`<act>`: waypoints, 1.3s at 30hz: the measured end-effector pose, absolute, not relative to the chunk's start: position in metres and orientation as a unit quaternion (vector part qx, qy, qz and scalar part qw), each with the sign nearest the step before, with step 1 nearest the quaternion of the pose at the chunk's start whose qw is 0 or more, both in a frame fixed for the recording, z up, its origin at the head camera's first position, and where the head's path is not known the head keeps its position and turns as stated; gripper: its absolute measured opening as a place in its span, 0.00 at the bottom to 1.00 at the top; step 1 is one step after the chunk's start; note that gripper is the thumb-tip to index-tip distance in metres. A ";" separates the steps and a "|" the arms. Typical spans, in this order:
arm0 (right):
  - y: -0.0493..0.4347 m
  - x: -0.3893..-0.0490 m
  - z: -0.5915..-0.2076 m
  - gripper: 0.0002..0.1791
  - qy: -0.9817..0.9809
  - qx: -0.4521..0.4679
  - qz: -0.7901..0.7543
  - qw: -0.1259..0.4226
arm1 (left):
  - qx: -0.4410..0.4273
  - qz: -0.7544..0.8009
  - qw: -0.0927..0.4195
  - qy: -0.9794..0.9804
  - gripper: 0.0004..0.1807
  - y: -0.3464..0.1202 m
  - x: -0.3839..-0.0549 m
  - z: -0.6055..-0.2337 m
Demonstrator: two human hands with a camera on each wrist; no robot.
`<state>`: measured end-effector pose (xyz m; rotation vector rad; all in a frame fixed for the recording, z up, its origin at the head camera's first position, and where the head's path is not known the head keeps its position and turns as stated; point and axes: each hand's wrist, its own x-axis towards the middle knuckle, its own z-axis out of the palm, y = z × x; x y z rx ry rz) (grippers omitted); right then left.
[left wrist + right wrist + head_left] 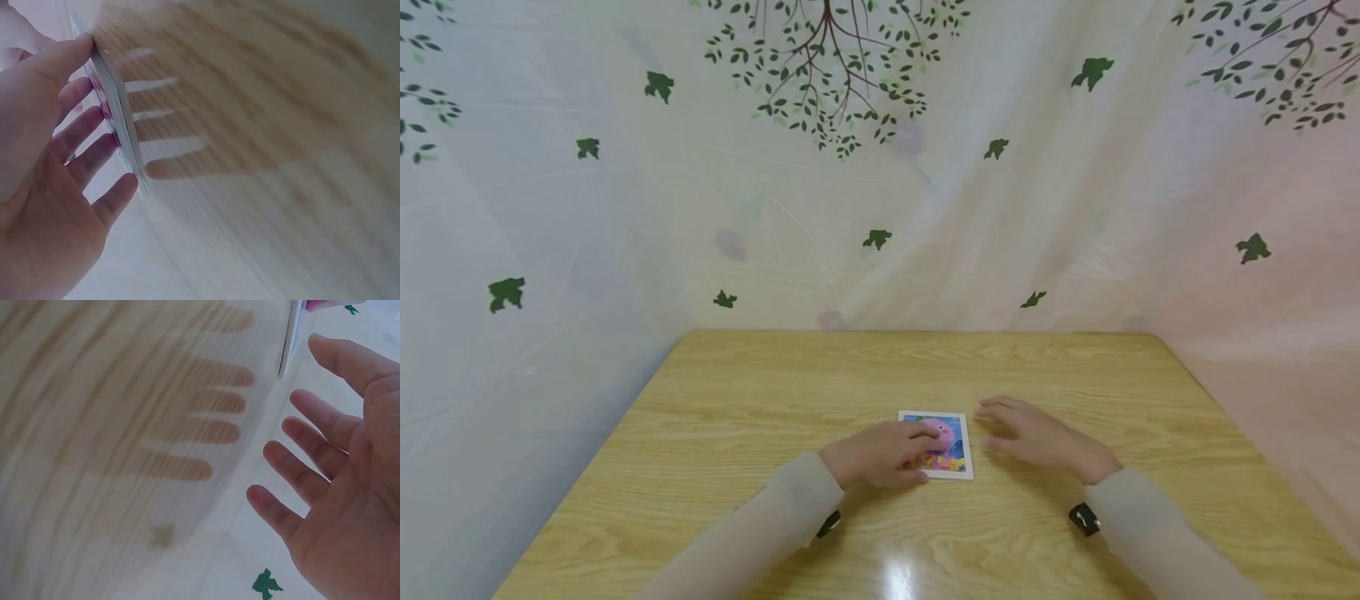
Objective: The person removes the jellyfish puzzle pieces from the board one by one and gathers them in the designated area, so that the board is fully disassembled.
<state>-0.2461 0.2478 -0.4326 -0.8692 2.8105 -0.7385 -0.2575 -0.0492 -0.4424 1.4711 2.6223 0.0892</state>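
Note:
A flat, nearly square picture panel (958,458) with a white border lies on the wooden table. Its face has a pink round character on blue, above yellow and orange shapes. My left hand (880,456) rests on its left part, with extended fingers covering some of the picture. In the left wrist view the fingertips touch the face of the panel (128,125), and the thumb is at its edge. My right hand (1037,435) hovers just right of the panel, fingers spread and apart from it. The right wrist view catches only a corner of the panel (289,347).
The wooden table (760,383) reaches back to a pale curtain (790,225) printed with branches and green birds. Curtain cloth also hangs at the left and right sides. A dark wrist device (1084,518) shows below the right sleeve.

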 end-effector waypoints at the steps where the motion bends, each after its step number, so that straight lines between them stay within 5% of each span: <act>1: 0.245 -0.247 -0.432 0.29 0.919 -0.291 -0.258 0.063 | 0.489 0.030 0.065 0.870 0.33 -0.049 -0.257 -0.442; 16: 0.209 -0.263 -0.440 0.16 0.923 -0.260 -0.278 0.048 | 0.493 0.039 0.062 0.867 0.32 -0.051 -0.254 -0.437; 39: 0.201 -0.276 -0.432 0.14 0.929 -0.232 -0.276 0.086 | 0.488 0.046 0.068 0.869 0.29 -0.049 -0.251 -0.434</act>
